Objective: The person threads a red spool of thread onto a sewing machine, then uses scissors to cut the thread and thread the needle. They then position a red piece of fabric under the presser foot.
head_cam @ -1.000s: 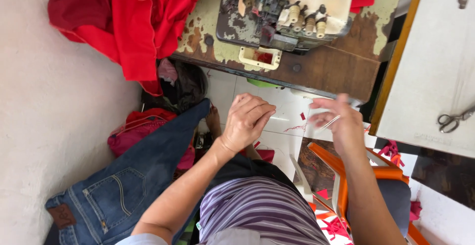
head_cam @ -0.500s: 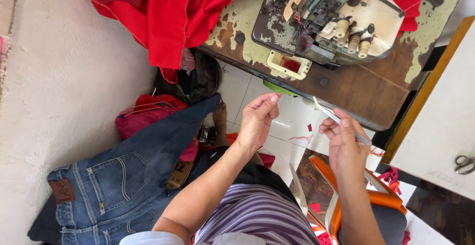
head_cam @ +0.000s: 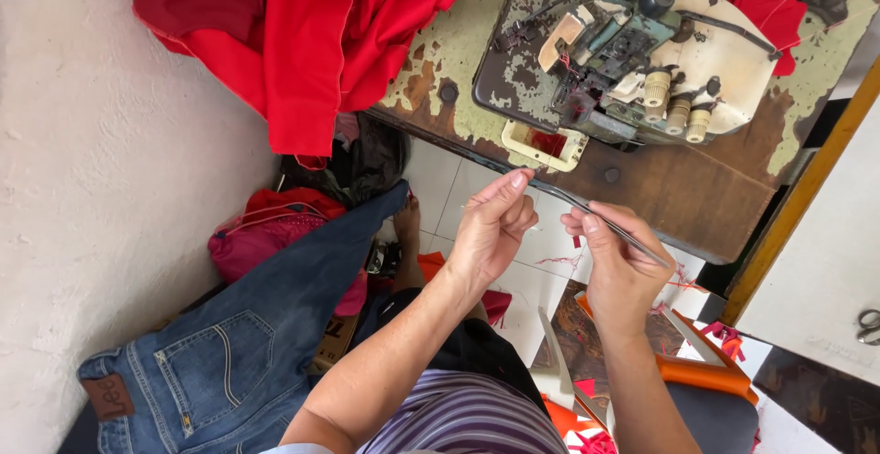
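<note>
Steel tweezers (head_cam: 610, 220), thin and long, pinched in the right hand (head_cam: 616, 266) below the near edge of the desk (head_cam: 697, 202); tip meeting the left hand (head_cam: 492, 229), fingers closed as if on a thread too fine to see. Best kept steady, tip close to the fingertips. Overlock machine (head_cam: 642, 60) above, red cloth (head_cam: 302, 32) at the desk's left corner.

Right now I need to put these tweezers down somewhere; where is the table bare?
Bare tabletop lies between the red cloth and the sewing machine, and on the brown strip beside the machine. The floor below is crowded with jeans and scraps.
</note>
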